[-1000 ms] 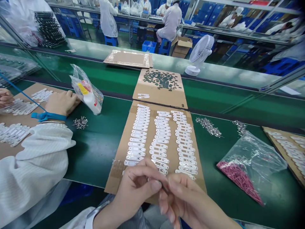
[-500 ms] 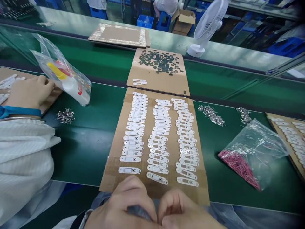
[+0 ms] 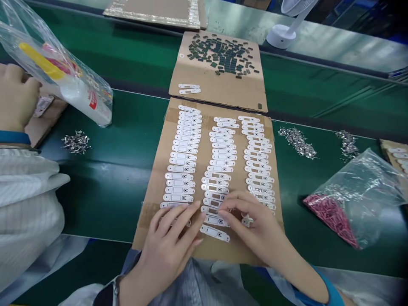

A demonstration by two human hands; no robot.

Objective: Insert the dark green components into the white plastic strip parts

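A cardboard sheet [image 3: 159,187] lies in front of me on the green belt, carrying three columns of small white plastic strips [image 3: 183,161]. My left hand [image 3: 172,242] rests flat on the sheet's near edge, fingers stretched over the lowest strips of the left column. My right hand [image 3: 251,223] hovers over the near end of the middle column, thumb and forefinger pinched at a white strip [image 3: 219,209]. What sits between those fingertips is too small to make out.
A second cardboard [image 3: 219,80] behind holds a heap of dark chips [image 3: 219,53]. Metal bits [image 3: 298,142] and a bag of pink pieces [image 3: 347,204] lie right. A co-worker's sleeve [image 3: 28,199], hand [image 3: 14,100] and a bagged glue bottle [image 3: 63,80] are left. A white fan's base [image 3: 282,36] stands behind.
My view has tilted down and nearer. Both hands, clasped together near my body a moment ago, have parted and moved forward onto the cardboard's near edge.
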